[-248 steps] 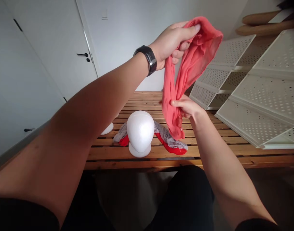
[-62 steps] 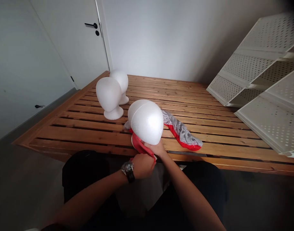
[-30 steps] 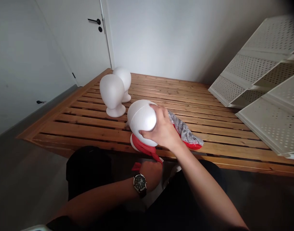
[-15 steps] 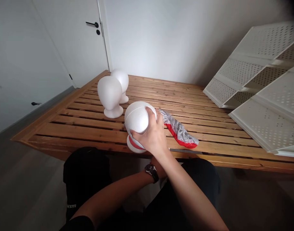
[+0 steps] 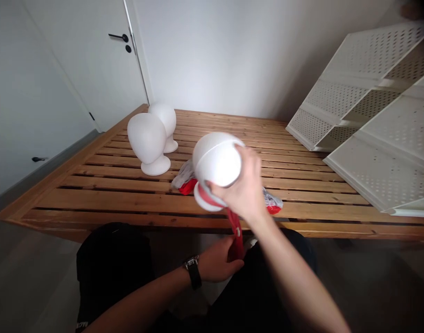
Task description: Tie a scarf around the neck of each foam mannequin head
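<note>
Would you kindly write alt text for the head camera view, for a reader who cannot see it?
The right hand grips a white foam head over a slatted wooden table, while the left hand pulls a red scarf tied at its neck. Two more foam heads stand behind.

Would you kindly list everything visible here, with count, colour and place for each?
foam head: one, white, lifted and tilted at the table's near edge, held by the right hand.
red scarf: one, red, around that head's neck, its tail hanging down to the left hand.
grey-and-red cloth: one, lying on the table behind the held head.
other foam heads: two, white, upright at the far left of the table.
table: one, brown wooden slats.
perforated shelves: white, leaning at right.
door: one, white, black handle, back left.
wristwatch: one, dark, left wrist.
left hand: grips the scarf's tail.
right hand: grips the head.
</note>
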